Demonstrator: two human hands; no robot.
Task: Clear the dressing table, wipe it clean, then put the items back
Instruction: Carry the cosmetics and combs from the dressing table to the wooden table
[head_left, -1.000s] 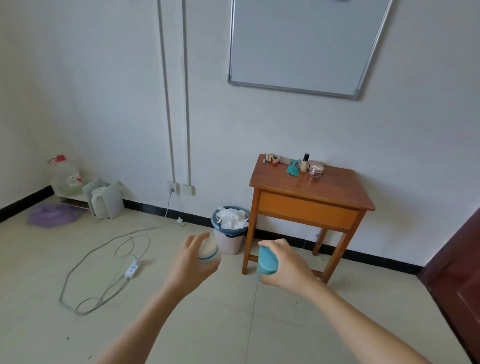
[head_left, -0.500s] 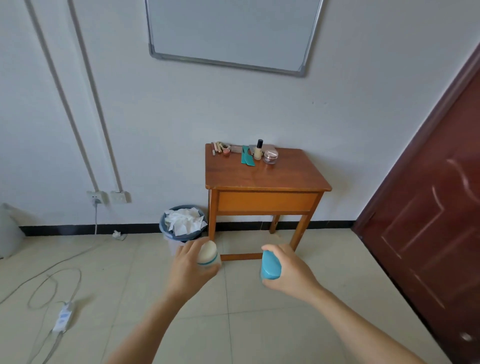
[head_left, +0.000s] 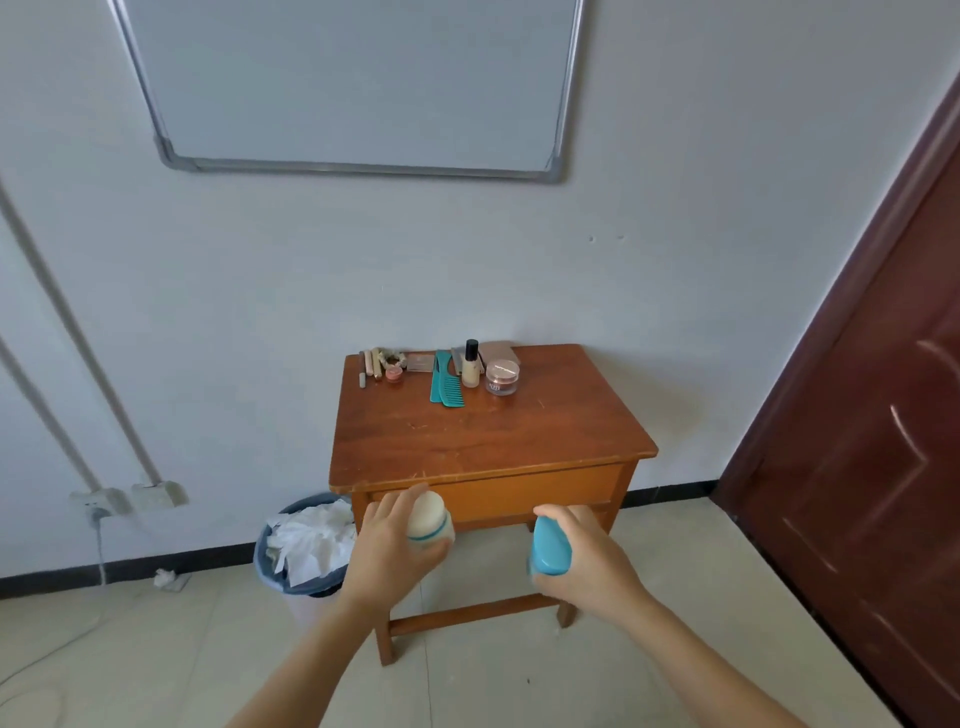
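A small wooden dressing table (head_left: 483, 441) stands against the white wall. Along its back edge lie a teal comb (head_left: 444, 385), a foundation bottle (head_left: 471, 364), a pink-lidded jar (head_left: 502, 376), a compact case (head_left: 500, 352) and several small cosmetic sticks (head_left: 371, 364). My left hand (head_left: 387, 553) grips a white jar with a teal band (head_left: 428, 519). A teal-capped container (head_left: 548, 545) sits gripped in my right hand (head_left: 582, 561). Both hands hover in front of the table's drawer, below the tabletop.
A bin full of crumpled white tissue (head_left: 306, 545) stands left of the table. A whiteboard (head_left: 353, 83) hangs above. A dark red door (head_left: 872, 441) is on the right. Wall sockets (head_left: 127, 499) with a cable sit at the lower left. Tiled floor lies in front.
The view has swung right and closed in on the table, which now looks larger and nearer. Both hands keep hold of their containers, now level with the drawer front.
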